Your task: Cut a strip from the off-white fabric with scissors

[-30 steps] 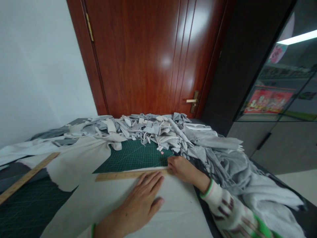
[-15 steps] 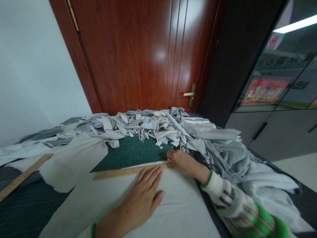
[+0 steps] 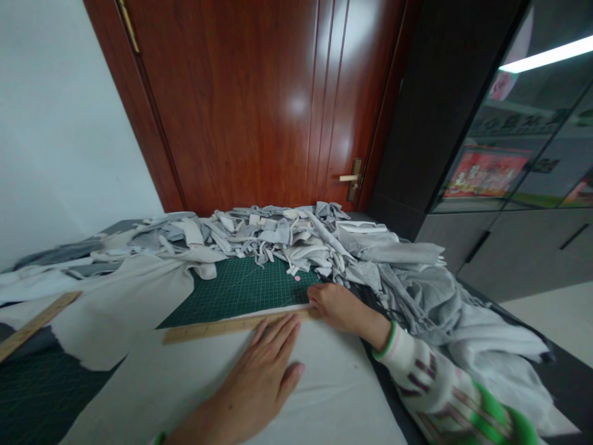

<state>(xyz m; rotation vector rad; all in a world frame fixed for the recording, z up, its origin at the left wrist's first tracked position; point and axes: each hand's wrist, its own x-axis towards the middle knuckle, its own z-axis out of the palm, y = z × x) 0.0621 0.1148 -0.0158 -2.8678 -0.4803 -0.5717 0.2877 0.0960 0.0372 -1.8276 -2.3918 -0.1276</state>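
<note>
My left hand [image 3: 259, 368] lies flat, fingers outstretched, its fingertips on the wooden ruler [image 3: 204, 330] and the palm over white cloth [image 3: 333, 383]. The ruler runs along the far edge of that cloth. At the ruler's right end my right hand [image 3: 331, 303] is closed, fingers curled together. Whatever it may hold is hidden behind the knuckles. Beyond the ruler a green cutting mat [image 3: 245, 287] with a grid shows, and a small pink disc [image 3: 297, 278] lies on it.
Grey and white fabric scraps [image 3: 278, 235] are heaped along the back. Crumpled grey cloth [image 3: 426, 296] fills the right side. At left lie another piece of white cloth [image 3: 134, 303] and a second wooden ruler [image 3: 39, 324]. Behind stand a brown door [image 3: 241, 111] and a cabinet [image 3: 523, 241].
The view has shifted slightly, so most things sit a little further left. Both hands keep nearly the same places on the ruler and cloth.
</note>
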